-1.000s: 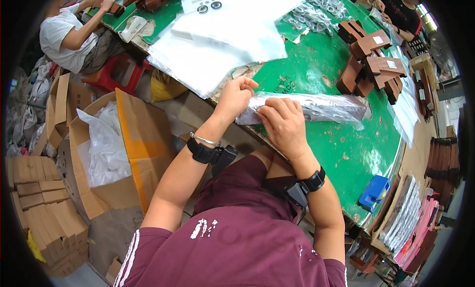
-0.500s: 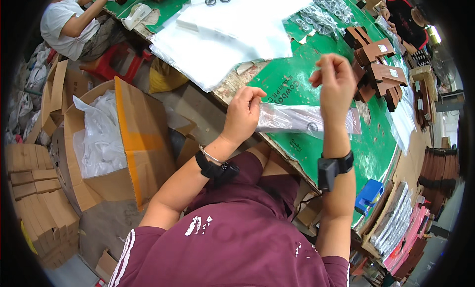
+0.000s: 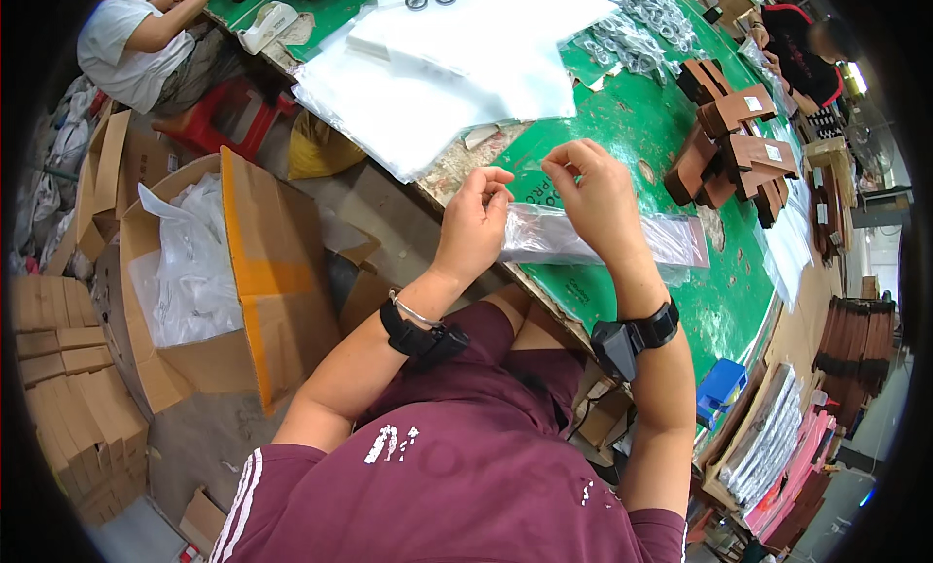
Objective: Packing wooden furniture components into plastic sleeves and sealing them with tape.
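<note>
A long clear plastic bag (image 3: 544, 235) with a flat, brownish-pink piece inside lies on the green tabletop before me. My left hand (image 3: 476, 221) is closed, pinching the bag's left end at the table edge. Above the bag's middle, my right hand (image 3: 600, 196) is raised with thumb and fingers bent together. Anything between those fingertips is too small to make out. The bag's right end rests flat on the table, and my right wrist hides part of it.
Beyond my hands lie stacked clear plastic sheets (image 3: 437, 87). Brown wooden-looking parts (image 3: 743, 160) are piled at right, behind a blue tape dispenser (image 3: 721, 390). An open cardboard box (image 3: 282, 272) with plastic bags stands at left. Two people (image 3: 131, 53) (image 3: 802, 58) sit farther off.
My right hand has come left and down, from above the bag's right part to over its middle. My left hand stays at the bag's left end.
</note>
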Tool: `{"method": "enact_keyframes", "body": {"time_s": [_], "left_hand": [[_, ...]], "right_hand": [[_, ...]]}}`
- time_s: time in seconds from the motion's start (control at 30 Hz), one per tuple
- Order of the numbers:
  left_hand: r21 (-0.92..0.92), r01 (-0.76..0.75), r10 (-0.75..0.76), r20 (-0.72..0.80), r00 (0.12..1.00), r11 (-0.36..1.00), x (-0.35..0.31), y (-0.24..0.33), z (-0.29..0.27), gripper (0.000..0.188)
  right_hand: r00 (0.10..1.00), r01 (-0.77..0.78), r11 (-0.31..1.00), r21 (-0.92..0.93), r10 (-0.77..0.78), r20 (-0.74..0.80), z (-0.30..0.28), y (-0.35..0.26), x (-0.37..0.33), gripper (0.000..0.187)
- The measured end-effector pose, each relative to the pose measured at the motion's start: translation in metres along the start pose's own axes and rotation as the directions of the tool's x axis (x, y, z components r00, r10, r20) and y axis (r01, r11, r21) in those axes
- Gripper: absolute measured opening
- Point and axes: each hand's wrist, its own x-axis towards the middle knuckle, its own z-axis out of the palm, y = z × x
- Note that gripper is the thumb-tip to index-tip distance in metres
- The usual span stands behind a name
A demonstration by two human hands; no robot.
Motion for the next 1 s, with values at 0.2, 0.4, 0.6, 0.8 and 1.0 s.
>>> {"method": "enact_keyframes", "body": {"time_s": [0.2, 0.4, 0.6, 0.8, 1.0], "left_hand": [[0.019, -0.076, 0.078, -0.117, 0.990, 0.997, -0.004, -0.003, 0.006, 0.017], [-0.015, -0.089, 0.087, -0.115, 0.990, 0.996, -0.002, -0.007, 0.006, 0.016], [-0.015, -0.122, 0.120, -0.115, 0.986, 0.992, -0.003, -0.010, 0.008, 0.015], [-0.027, -0.114, 0.111, -0.105, 0.988, 0.993, -0.004, -0.012, 0.007, 0.013], [-0.026, -0.080, 0.078, -0.080, 0.994, 0.996, -0.004, -0.008, 0.005, 0.012]], "right_hand": [[0.989, 0.096, 0.995, -0.030, -0.099, -0.106, 0.003, -0.012, -0.015, 0.009], [0.887, 0.445, 0.832, -0.331, -0.461, 0.035, 0.006, -0.026, -0.054, 0.014], [0.902, 0.430, 0.827, -0.363, -0.372, 0.220, 0.010, -0.029, -0.070, 0.023], [0.898, 0.434, 0.738, -0.517, -0.306, 0.317, 0.003, -0.044, -0.081, 0.033], [0.994, -0.102, 0.994, 0.047, 0.100, 0.043, -0.011, -0.022, -0.056, 0.013]]}}
